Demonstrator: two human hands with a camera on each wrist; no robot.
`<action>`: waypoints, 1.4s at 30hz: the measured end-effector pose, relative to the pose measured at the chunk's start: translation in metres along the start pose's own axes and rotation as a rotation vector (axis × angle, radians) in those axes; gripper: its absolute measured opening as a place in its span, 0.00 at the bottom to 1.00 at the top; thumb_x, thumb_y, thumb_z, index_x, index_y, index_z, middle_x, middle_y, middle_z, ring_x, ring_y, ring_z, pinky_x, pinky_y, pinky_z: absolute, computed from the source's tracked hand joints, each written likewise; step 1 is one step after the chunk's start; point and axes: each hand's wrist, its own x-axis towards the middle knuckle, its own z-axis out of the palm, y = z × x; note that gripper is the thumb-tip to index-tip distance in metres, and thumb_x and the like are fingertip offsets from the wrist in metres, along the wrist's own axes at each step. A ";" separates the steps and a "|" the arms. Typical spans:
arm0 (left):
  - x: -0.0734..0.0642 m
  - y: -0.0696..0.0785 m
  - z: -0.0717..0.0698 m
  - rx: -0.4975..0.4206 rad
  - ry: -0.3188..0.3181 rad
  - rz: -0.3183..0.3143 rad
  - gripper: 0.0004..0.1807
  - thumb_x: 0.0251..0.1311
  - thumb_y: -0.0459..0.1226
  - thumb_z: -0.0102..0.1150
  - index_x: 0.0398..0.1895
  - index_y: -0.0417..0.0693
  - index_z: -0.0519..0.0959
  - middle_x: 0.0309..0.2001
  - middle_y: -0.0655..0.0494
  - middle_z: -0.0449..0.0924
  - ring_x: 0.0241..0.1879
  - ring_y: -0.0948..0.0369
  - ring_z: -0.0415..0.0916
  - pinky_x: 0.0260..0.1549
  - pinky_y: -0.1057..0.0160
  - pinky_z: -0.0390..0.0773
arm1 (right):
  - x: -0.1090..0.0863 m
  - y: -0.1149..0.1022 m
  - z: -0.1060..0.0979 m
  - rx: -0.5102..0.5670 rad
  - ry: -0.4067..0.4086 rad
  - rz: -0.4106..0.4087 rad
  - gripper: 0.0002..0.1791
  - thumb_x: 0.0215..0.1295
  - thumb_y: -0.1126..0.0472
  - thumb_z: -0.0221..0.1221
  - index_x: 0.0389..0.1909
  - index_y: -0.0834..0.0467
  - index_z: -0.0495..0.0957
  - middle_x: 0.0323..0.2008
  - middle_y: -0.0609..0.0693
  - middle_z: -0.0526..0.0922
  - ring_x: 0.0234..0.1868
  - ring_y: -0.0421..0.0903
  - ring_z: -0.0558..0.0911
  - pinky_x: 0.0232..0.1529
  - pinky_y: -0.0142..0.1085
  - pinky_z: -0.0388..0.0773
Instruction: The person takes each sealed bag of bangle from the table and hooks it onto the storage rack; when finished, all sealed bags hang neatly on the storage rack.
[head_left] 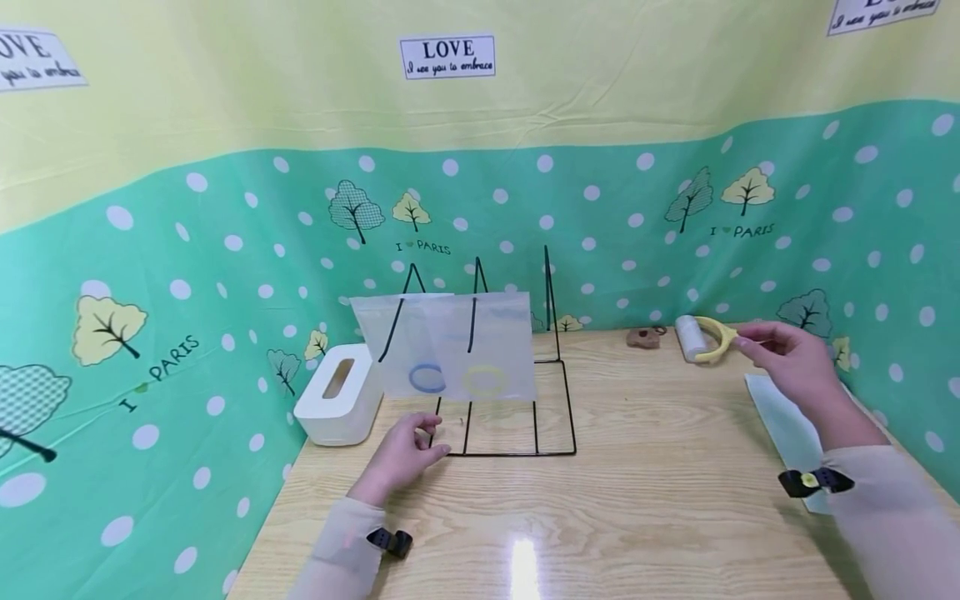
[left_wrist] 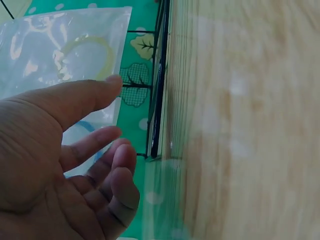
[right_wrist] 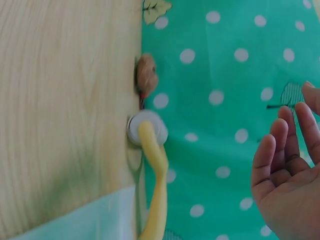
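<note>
My left hand (head_left: pixel 405 454) hovers at the front left corner of a black wire rack (head_left: pixel 555 454), its fingers loosely bent and holding nothing. Translucent plastic bags (head_left: pixel 382 333) lean in the rack; a blue ring (head_left: pixel 427 379) and a yellow ring (head_left: pixel 483 381) show on them. In the left wrist view, the thumb passes in front of a bag (left_wrist: pixel 100 22). My right hand (head_left: pixel 798 362) is beside the yellow handle of a lint roller (head_left: pixel 692 340) with a white roll. The right wrist view shows that hand (right_wrist: pixel 290 180) apart from the lint roller (right_wrist: pixel 159 190), fingers relaxed.
A white tissue box (head_left: pixel 337 400) stands left of the rack. A small brown object (head_left: pixel 643 337) lies at the table's back edge, left of the lint roller. A pale blue sheet (head_left: pixel 783 425) lies below the right arm. Patterned cloth hangs behind and at both sides.
</note>
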 end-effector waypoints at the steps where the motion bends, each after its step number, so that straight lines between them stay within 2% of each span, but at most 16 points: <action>1: 0.000 0.000 0.000 0.001 0.008 0.002 0.26 0.59 0.37 0.78 0.59 0.39 0.81 0.48 0.46 0.80 0.36 0.57 0.77 0.35 0.61 0.78 | 0.001 0.004 -0.003 0.010 -0.001 0.004 0.29 0.74 0.42 0.62 0.61 0.62 0.79 0.46 0.32 0.78 0.41 0.35 0.77 0.37 0.24 0.77; 5: -0.002 -0.003 -0.002 0.032 0.011 0.004 0.26 0.58 0.37 0.78 0.58 0.39 0.81 0.48 0.48 0.80 0.39 0.55 0.79 0.39 0.59 0.79 | 0.005 0.019 -0.010 0.014 -0.010 0.022 0.30 0.74 0.42 0.62 0.61 0.63 0.79 0.44 0.29 0.77 0.40 0.33 0.77 0.36 0.24 0.78; 12: -0.003 -0.011 -0.001 0.053 -0.020 -0.036 0.31 0.56 0.38 0.80 0.61 0.38 0.79 0.50 0.48 0.80 0.39 0.58 0.77 0.40 0.58 0.79 | 0.011 0.039 -0.019 -0.064 -0.054 0.080 0.32 0.75 0.38 0.59 0.63 0.61 0.76 0.49 0.43 0.77 0.41 0.35 0.75 0.36 0.27 0.80; 14: -0.003 -0.012 -0.001 0.053 -0.026 -0.049 0.32 0.56 0.38 0.81 0.62 0.38 0.79 0.50 0.49 0.80 0.38 0.59 0.77 0.40 0.58 0.79 | 0.013 0.044 -0.022 -0.076 -0.065 0.086 0.32 0.76 0.38 0.58 0.64 0.61 0.76 0.50 0.44 0.76 0.41 0.35 0.76 0.36 0.27 0.80; 21: -0.001 -0.014 -0.002 0.052 -0.022 -0.072 0.33 0.54 0.39 0.82 0.61 0.39 0.79 0.48 0.52 0.80 0.37 0.61 0.76 0.39 0.59 0.78 | 0.020 0.062 -0.034 -0.065 -0.082 0.113 0.32 0.76 0.40 0.59 0.63 0.63 0.74 0.41 0.32 0.77 0.38 0.31 0.78 0.36 0.28 0.82; 25: -0.001 -0.014 -0.003 0.041 -0.027 -0.072 0.34 0.53 0.38 0.82 0.62 0.37 0.79 0.47 0.52 0.80 0.37 0.60 0.76 0.38 0.60 0.78 | 0.022 0.071 -0.039 -0.059 -0.094 0.148 0.33 0.76 0.39 0.59 0.63 0.64 0.73 0.40 0.31 0.77 0.39 0.35 0.79 0.37 0.30 0.82; 28: -0.002 -0.014 -0.003 0.029 -0.030 -0.074 0.35 0.53 0.36 0.82 0.63 0.36 0.78 0.47 0.52 0.80 0.37 0.61 0.76 0.37 0.60 0.78 | 0.024 0.077 -0.043 -0.095 -0.119 0.159 0.36 0.75 0.38 0.58 0.65 0.64 0.72 0.44 0.37 0.78 0.40 0.37 0.79 0.38 0.33 0.83; 31: -0.003 -0.014 -0.003 0.017 -0.031 -0.081 0.35 0.52 0.36 0.82 0.63 0.36 0.78 0.46 0.52 0.80 0.37 0.61 0.76 0.38 0.60 0.78 | 0.026 0.083 -0.045 -0.147 -0.155 0.160 0.38 0.75 0.36 0.57 0.67 0.65 0.71 0.50 0.51 0.79 0.41 0.41 0.80 0.37 0.37 0.83; 35: -0.003 -0.014 -0.002 0.016 -0.026 -0.079 0.34 0.52 0.35 0.82 0.63 0.37 0.78 0.45 0.53 0.80 0.36 0.61 0.76 0.36 0.61 0.78 | 0.029 0.092 -0.048 -0.187 -0.203 0.150 0.41 0.76 0.36 0.56 0.69 0.68 0.69 0.58 0.67 0.74 0.43 0.47 0.81 0.37 0.39 0.83; 42: -0.001 -0.018 -0.001 0.019 -0.014 -0.067 0.33 0.53 0.35 0.82 0.62 0.36 0.79 0.45 0.52 0.80 0.36 0.60 0.76 0.37 0.62 0.78 | 0.034 0.110 -0.054 -0.245 -0.232 0.134 0.39 0.76 0.39 0.59 0.67 0.69 0.69 0.59 0.73 0.74 0.46 0.49 0.77 0.34 0.32 0.78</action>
